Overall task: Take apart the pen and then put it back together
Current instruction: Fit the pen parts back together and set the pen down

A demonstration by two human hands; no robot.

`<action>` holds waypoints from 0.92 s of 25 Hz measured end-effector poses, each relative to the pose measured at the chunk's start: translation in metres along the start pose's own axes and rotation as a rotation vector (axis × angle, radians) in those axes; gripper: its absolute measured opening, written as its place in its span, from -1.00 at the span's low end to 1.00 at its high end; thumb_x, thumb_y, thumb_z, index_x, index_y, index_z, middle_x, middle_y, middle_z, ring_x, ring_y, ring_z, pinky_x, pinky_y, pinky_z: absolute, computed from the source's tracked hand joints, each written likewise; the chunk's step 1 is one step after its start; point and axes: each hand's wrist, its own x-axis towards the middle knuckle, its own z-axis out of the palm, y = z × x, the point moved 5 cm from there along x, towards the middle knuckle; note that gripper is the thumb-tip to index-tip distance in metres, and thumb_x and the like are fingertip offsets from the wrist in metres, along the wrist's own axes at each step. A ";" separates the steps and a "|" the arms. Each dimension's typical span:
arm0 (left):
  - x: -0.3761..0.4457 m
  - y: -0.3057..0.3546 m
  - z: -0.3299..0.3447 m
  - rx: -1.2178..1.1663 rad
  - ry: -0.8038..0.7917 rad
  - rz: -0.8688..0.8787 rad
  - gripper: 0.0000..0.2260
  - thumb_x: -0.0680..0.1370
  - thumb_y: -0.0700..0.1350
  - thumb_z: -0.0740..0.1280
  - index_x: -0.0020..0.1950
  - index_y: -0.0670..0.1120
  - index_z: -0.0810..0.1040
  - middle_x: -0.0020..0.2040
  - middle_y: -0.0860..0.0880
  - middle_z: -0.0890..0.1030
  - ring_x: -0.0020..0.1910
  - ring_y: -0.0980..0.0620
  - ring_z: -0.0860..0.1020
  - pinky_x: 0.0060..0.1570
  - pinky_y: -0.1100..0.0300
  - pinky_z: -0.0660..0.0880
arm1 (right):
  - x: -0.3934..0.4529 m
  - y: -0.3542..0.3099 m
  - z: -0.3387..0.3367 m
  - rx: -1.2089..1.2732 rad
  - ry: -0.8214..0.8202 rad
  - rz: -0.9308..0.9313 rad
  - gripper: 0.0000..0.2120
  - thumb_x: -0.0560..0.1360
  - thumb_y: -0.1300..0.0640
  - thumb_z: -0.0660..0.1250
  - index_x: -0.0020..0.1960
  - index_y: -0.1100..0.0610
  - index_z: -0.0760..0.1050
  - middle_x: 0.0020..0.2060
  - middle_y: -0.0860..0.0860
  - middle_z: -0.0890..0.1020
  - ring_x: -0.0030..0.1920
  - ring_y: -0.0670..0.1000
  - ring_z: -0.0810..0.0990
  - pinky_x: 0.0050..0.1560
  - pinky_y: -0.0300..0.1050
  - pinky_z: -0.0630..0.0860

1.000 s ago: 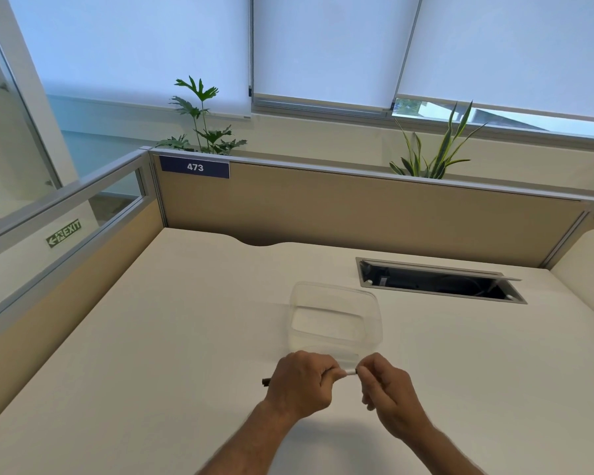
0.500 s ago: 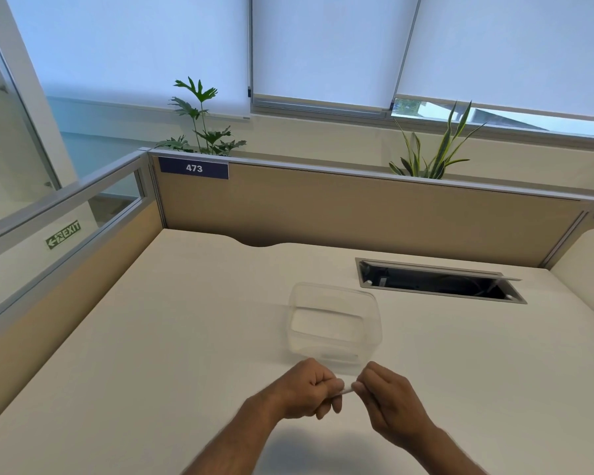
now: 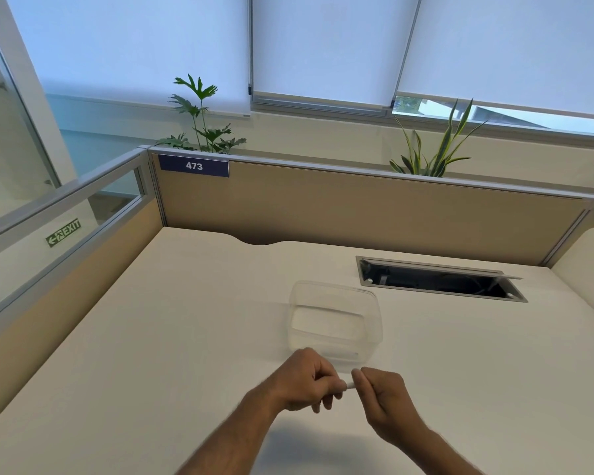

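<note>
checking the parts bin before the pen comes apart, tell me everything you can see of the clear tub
The tub is a clear, thin plastic-looking rectangle with rounded corners and no lid on it. It stands upright on the white desk, just beyond the hands and this side of the cable hatch. Nothing shows inside. The left hand overlaps its near edge in view; contact cannot be told.

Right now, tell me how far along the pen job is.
Done: nothing shows as finished; no loose pen part can be made out on the desk or in the clear container. In hand: the left hand and right hand meet over a short white stretch of the pen, mostly hidden in the fingers. Whether parts are coming apart or going together cannot be told. Left: a whole pen, set down.
</note>
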 end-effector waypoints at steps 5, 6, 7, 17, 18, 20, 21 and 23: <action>0.003 0.012 -0.012 0.168 0.342 0.188 -0.88 0.35 -0.04 0.56 -0.18 -0.02 0.70 -0.34 0.04 0.68 -0.38 0.13 0.56 -0.35 0.21 0.54 | 0.001 0.012 0.014 0.289 0.070 0.433 -0.44 0.65 0.20 0.19 -0.53 0.05 0.25 -0.60 -0.10 0.26 -0.54 -0.04 0.22 -0.45 -0.16 0.21; 0.003 0.015 -0.013 0.229 0.408 0.253 -0.87 0.33 -0.05 0.57 -0.22 -0.03 0.68 -0.34 0.04 0.67 -0.37 0.12 0.55 -0.35 0.21 0.51 | -0.001 0.013 0.018 0.407 0.086 0.554 -0.42 0.67 0.17 0.16 -0.53 0.05 0.22 -0.61 -0.05 0.24 -0.58 -0.01 0.20 -0.48 -0.17 0.19; 0.002 0.018 -0.014 0.316 0.470 0.325 -0.87 0.32 -0.07 0.57 -0.25 -0.04 0.66 -0.35 0.03 0.66 -0.36 0.11 0.53 -0.35 0.20 0.50 | -0.003 0.013 0.023 0.544 0.090 0.678 -0.42 0.68 0.14 0.14 -0.54 0.04 0.22 -0.62 -0.04 0.23 -0.62 -0.04 0.17 -0.53 -0.24 0.16; -0.008 0.026 -0.004 0.782 0.675 0.725 -0.77 0.43 -0.24 0.48 -0.36 -0.09 0.49 -0.39 -0.02 0.54 -0.37 -0.04 0.42 -0.40 0.08 0.41 | -0.012 -0.004 0.037 1.148 0.039 1.370 -0.55 0.55 0.19 0.11 -0.51 0.04 0.22 -0.62 -0.07 0.16 -0.70 -0.10 0.08 -0.68 -0.45 0.04; -0.008 0.026 -0.004 0.788 0.674 0.726 -0.78 0.43 -0.23 0.48 -0.35 -0.09 0.49 -0.38 -0.02 0.55 -0.36 -0.04 0.43 -0.40 0.08 0.41 | -0.012 -0.005 0.037 1.152 0.033 1.375 -0.57 0.54 0.19 0.10 -0.50 0.04 0.22 -0.62 -0.07 0.16 -0.70 -0.10 0.08 -0.68 -0.45 0.04; -0.008 0.026 -0.004 0.780 0.677 0.712 -0.78 0.43 -0.21 0.48 -0.35 -0.09 0.49 -0.38 -0.02 0.55 -0.36 -0.03 0.42 -0.39 0.10 0.40 | -0.012 -0.004 0.036 1.148 0.024 1.373 -0.61 0.53 0.16 0.13 -0.48 0.04 0.22 -0.62 -0.06 0.18 -0.69 -0.08 0.12 -0.67 -0.43 0.06; -0.007 0.025 -0.004 0.755 0.678 0.685 -0.78 0.42 -0.19 0.49 -0.34 -0.09 0.49 -0.37 -0.01 0.56 -0.35 -0.03 0.43 -0.39 0.10 0.41 | -0.012 -0.002 0.035 1.137 0.021 1.355 -0.60 0.53 0.11 0.16 -0.49 0.06 0.25 -0.61 -0.04 0.21 -0.67 -0.07 0.15 -0.66 -0.40 0.08; -0.006 0.024 -0.007 0.641 0.681 0.584 -0.79 0.38 -0.16 0.53 -0.31 -0.08 0.50 -0.36 0.00 0.58 -0.34 -0.02 0.46 -0.37 0.09 0.45 | -0.010 0.002 0.032 1.094 0.017 1.282 -0.51 0.53 -0.10 0.23 -0.50 0.11 0.34 -0.58 0.01 0.29 -0.63 -0.02 0.26 -0.62 -0.32 0.16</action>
